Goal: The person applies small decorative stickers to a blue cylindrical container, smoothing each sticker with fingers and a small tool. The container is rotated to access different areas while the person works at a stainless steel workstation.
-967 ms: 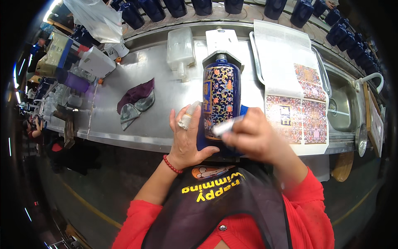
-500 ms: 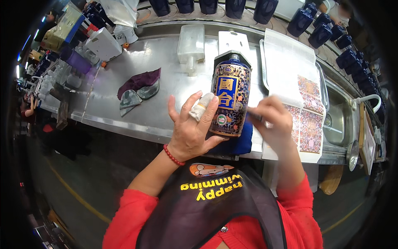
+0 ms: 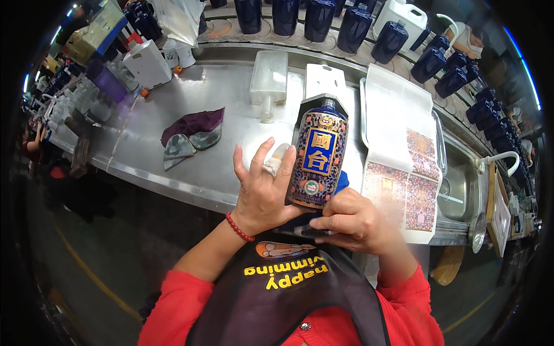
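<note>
I hold a dark blue ceramic bottle (image 3: 319,154) with a patterned gold and blue label upright in front of my chest, over the near edge of the steel bench (image 3: 173,115). My left hand (image 3: 262,187) presses its left side with fingers spread, one finger wrapped in white tape. A red bead bracelet (image 3: 239,226) circles that wrist. My right hand (image 3: 353,224) grips the bottle's base from below, over a dark blue cloth.
A sheet of patterned labels (image 3: 407,167) lies on a tray to the right, beside a sink (image 3: 456,184). Purple and grey rags (image 3: 187,135) lie at left. Two clear plastic containers (image 3: 268,81) stand behind the bottle. Several blue bottles (image 3: 352,26) line the far edge.
The bottle went from lying flat on the bench to standing upright in my hands. My right hand dropped from the bottle's side to its base.
</note>
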Tool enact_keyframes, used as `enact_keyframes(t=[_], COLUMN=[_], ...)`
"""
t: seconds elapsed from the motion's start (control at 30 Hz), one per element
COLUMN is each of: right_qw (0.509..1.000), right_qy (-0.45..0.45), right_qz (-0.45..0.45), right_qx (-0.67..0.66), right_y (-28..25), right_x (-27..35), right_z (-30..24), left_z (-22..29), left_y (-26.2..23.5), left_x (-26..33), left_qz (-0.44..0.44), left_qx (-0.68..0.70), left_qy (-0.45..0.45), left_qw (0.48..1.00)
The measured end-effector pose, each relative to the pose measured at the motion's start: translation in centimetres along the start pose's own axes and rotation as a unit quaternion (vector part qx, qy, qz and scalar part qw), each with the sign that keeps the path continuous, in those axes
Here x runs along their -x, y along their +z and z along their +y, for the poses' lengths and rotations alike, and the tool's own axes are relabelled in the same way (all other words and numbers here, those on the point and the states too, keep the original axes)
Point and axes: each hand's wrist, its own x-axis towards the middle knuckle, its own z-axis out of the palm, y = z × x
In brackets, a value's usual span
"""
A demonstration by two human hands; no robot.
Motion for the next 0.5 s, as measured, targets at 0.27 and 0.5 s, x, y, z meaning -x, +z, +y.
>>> enact_keyframes(t=[0.27, 0.5], right_qw=[0.985, 0.927], right_qy=[-0.065, 0.104], right_qz=[0.056, 0.264], right_qx=[0.151, 0.245], right_y=[-1.1, -2.8], right_x=[-3.4, -4.2], right_z=[0.0, 3.8], left_z=[-0.9, -0.2], left_y=[0.9, -0.7], left_x=[0.6, -0.4], left_qz=[-0.065, -0.092], left_qx=[0.087, 0.061], left_qy=[-0.049, -0.039], left_qw=[0.993, 0.993])
